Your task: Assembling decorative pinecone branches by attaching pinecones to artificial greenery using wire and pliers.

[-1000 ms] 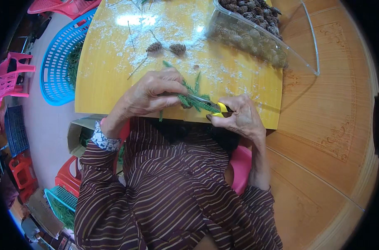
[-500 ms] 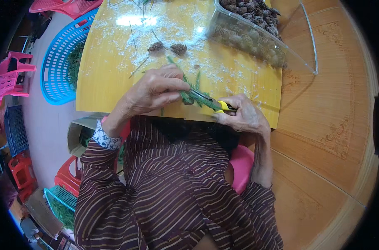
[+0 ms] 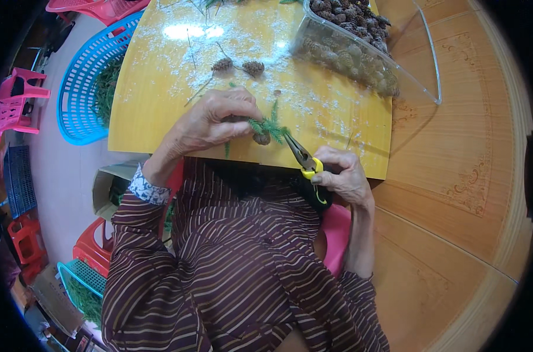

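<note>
pliers (image 3: 301,155) now drawn back rightward, right grip (image 3: 342,176) closed around handles; left grip (image 3: 210,120) pinching green sprig (image 3: 269,125)

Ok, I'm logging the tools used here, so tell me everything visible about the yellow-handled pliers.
The yellow-handled pliers have slim dark metal jaws tapering to a point and yellow grips. The right hand wraps the grips at the yellow board's near edge. The jaws angle up-left, tip at the small green sprig with a brown cone pinched by the left hand.
</note>
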